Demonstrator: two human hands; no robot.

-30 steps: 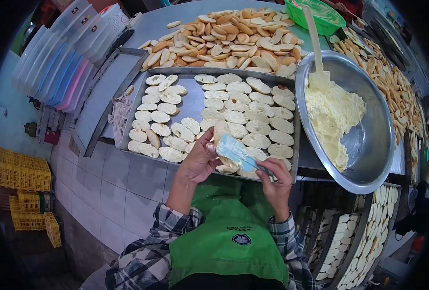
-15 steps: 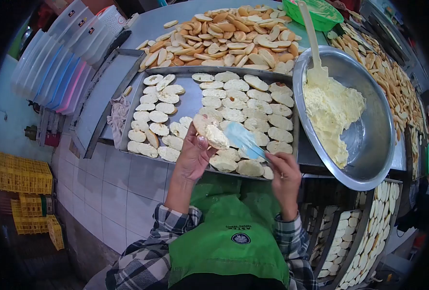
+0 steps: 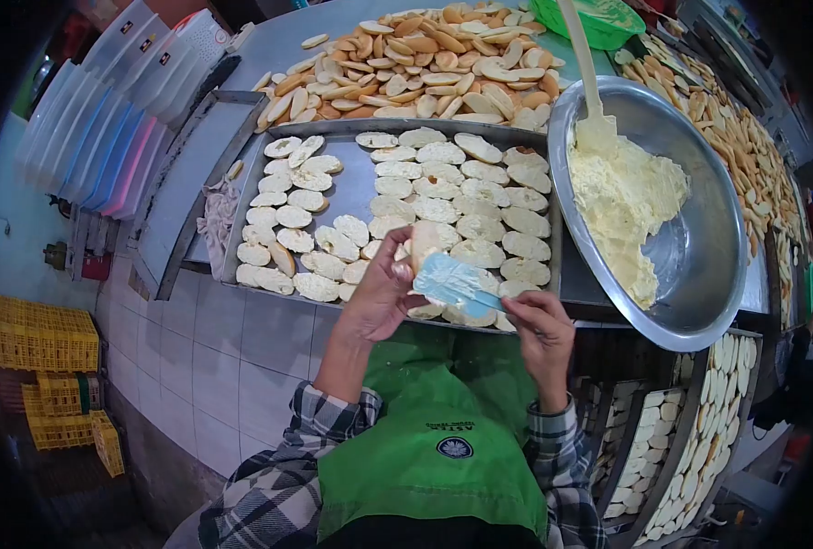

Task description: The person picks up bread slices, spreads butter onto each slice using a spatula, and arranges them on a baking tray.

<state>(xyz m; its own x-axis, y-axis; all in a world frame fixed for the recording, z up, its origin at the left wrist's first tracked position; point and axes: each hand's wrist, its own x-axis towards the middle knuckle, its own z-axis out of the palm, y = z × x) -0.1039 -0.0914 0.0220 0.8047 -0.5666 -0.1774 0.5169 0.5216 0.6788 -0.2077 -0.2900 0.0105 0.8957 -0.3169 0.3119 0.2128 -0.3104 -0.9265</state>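
Note:
My left hand [image 3: 379,291] holds a slice of bread [image 3: 425,240] upright over the front of a metal tray [image 3: 355,188]. In my right hand [image 3: 542,337] is a light-blue spatula [image 3: 461,284] by its handle. Its flat blade, smeared with pale cream, lies against the bread slice and hides part of it. Rows of oval bread slices [image 3: 436,209] coated with a pale spread lie in the tray below. To the right, a steel bowl [image 3: 713,302] holds a mass of pale yellow cream [image 3: 628,197] with a white spatula [image 3: 589,73] standing in it.
Behind the tray is a large heap of bread slices [image 3: 415,64], and more bread [image 3: 708,119] lies at the far right. Filled trays [image 3: 699,439] stand in a rack below the bowl. Plastic boxes [image 3: 104,137] and yellow crates [image 3: 40,339] are at left.
The blue spatula has moved left onto the bread slice. My left hand has turned the slice more upright. The whole view has shifted slightly.

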